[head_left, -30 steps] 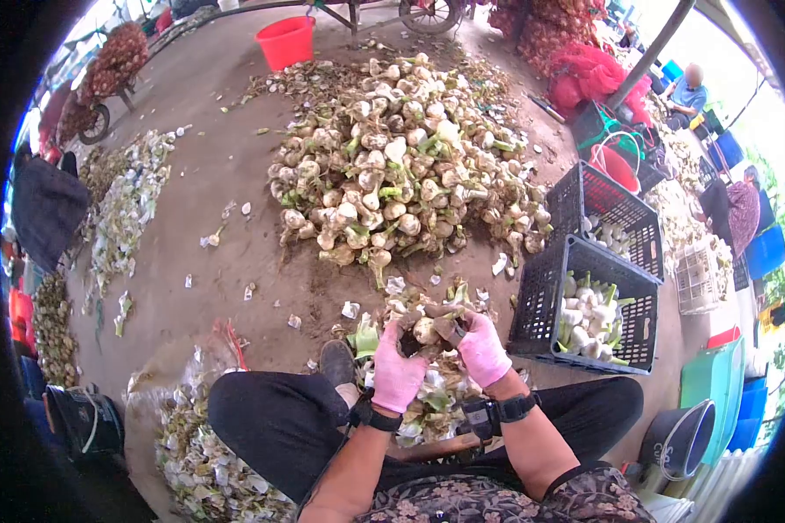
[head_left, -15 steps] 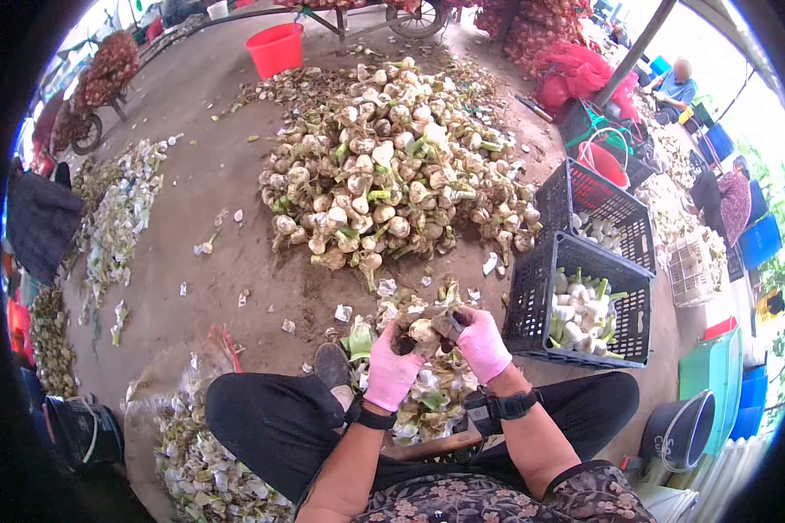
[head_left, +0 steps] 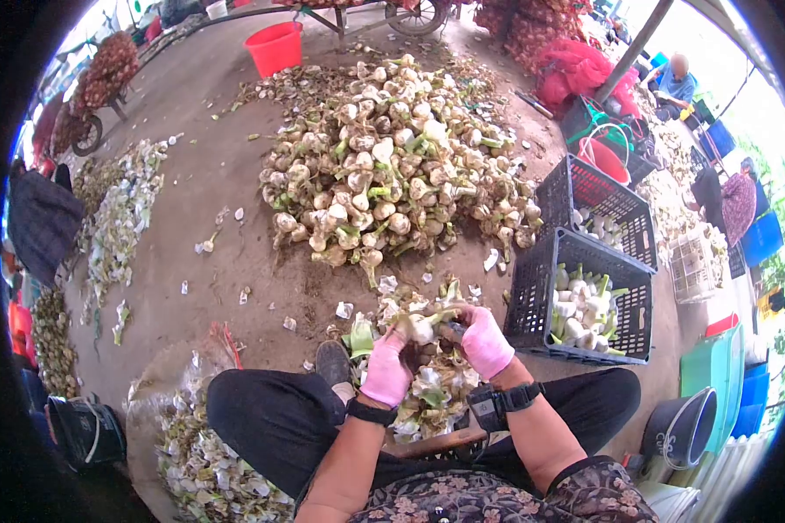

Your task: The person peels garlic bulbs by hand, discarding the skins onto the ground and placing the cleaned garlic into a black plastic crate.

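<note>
Held a pale garlic bulb (head_left: 421, 328) in the near middle of the scene, low over a heap of loose peelings (head_left: 432, 392). Gripped it in the pink-gloved fingers of the left hand (head_left: 385, 370), with the stem pointing right, towards the similarly gloved right hand (head_left: 487, 344). Brought both hands close together around the bulb, with the right fingertips curled beside the stem; could not tell whether closed on it, or whether around a small dark tool.

Judging by the clean bulb and the scraps beneath, seemed busy with its outer skin and stem. Called next, by that reading, for a steady left hold, with the stem turned within reach of the right fingers and the fingertips clear of any edge.

Beyond the peelings, faced a broad pile of untrimmed garlic (head_left: 392, 166) on the bare ground (head_left: 209, 288). To the right, had a near black lattice crate (head_left: 532, 301), partly filled with cleaner garlic (head_left: 584, 305), and a far black crate (head_left: 641, 231) just behind, also holding bulbs. Farther off at left, showed a red bucket (head_left: 275, 52).

As for writing, made out only white letters starting "Sa" on the dark bucket (head_left: 658, 427) at near right; could not read the rest. Found no legible brand on the black wrist device (head_left: 488, 410).
</note>
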Action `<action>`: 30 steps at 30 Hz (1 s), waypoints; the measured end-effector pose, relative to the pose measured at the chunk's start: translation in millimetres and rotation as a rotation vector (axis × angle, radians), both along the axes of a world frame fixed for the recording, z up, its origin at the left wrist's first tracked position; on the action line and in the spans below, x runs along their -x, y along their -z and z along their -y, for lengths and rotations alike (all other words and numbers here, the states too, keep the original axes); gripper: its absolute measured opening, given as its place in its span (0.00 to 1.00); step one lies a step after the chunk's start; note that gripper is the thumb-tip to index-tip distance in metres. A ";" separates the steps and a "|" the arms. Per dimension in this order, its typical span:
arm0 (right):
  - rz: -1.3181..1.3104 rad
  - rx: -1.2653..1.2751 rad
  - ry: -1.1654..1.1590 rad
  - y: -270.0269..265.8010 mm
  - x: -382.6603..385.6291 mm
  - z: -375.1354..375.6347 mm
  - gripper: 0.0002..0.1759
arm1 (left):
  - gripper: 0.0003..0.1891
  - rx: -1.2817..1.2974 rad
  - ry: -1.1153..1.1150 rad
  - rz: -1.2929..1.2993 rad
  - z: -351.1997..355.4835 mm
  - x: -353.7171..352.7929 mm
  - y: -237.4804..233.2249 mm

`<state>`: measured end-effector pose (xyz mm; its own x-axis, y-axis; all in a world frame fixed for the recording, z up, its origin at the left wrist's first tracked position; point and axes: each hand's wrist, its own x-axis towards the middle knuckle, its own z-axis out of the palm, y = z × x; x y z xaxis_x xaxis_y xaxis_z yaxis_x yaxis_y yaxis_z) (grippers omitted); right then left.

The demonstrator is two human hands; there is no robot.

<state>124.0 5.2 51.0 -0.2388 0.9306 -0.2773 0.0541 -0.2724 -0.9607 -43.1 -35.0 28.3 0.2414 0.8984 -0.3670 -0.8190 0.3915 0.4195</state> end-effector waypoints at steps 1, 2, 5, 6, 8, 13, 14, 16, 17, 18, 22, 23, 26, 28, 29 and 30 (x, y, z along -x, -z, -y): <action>-0.002 0.000 0.002 -3.4 0.3 0.2 0.14 | 0.16 0.018 0.029 0.124 -1.1 3.0 8.6; 0.071 -0.013 -0.035 -11.7 1.9 1.1 0.15 | 0.16 0.019 0.029 0.123 -1.8 4.4 10.0; 0.083 0.035 -0.010 -2.8 -0.4 2.5 0.14 | 0.19 0.035 0.104 0.121 -2.6 1.9 10.3; 0.024 0.098 0.050 -0.6 -1.6 2.7 0.12 | 0.19 -0.089 0.033 -0.110 -1.0 -5.1 8.1; -0.049 0.144 0.080 1.8 -6.2 4.7 0.12 | 0.21 -0.214 -0.029 -0.342 0.4 -11.2 3.8; 0.129 0.049 0.086 -15.2 4.9 11.1 0.13 | 0.28 -0.319 -0.110 -0.662 -1.3 -13.1 -12.7; 0.128 0.051 0.084 -12.1 4.6 9.1 0.13 | 0.27 -0.313 -0.130 -0.666 -1.2 -12.0 -8.7; 0.404 -0.272 -0.002 -8.7 3.4 4.6 0.12 | 0.25 -0.324 -0.123 -0.704 -0.2 -10.7 -15.5; 0.394 -0.250 0.036 -8.9 5.0 4.6 0.13 | 0.24 -0.298 -0.105 -0.646 -0.9 -9.2 -15.5; 0.395 -0.253 0.036 -7.4 6.1 2.6 0.13 | 0.24 -0.272 -0.090 -0.590 -2.4 -8.1 -15.3; 0.473 -0.356 0.047 9.6 6.8 -0.8 0.16 | 0.22 -0.273 -0.069 -0.644 2.4 -6.9 -11.4; 0.540 -0.399 0.107 22.5 4.2 -5.1 0.17 | 0.22 -0.274 -0.066 -0.645 4.2 -7.5 -8.6; 0.836 -0.476 0.262 51.9 -11.4 -24.7 0.17 | 0.22 -0.174 0.008 -0.617 8.6 -10.0 -1.8; 0.811 -0.385 0.239 37.0 -18.2 -28.3 0.18 | 0.23 -0.198 -0.012 -0.385 7.1 -7.1 -2.8; 0.760 -0.435 0.140 40.5 -23.3 -28.2 0.23 | 0.25 -0.187 -0.029 -0.378 7.3 -7.5 -1.7; 0.764 -0.427 0.135 34.8 -22.4 -23.7 0.23 | 0.25 -0.177 -0.029 -0.375 9.1 -7.6 0.7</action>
<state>146.4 28.9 16.2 -0.0109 0.9981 0.0614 0.7157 0.0507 -0.6966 -35.5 -44.1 27.7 0.0946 0.9600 -0.2635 -0.6064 0.2655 0.7495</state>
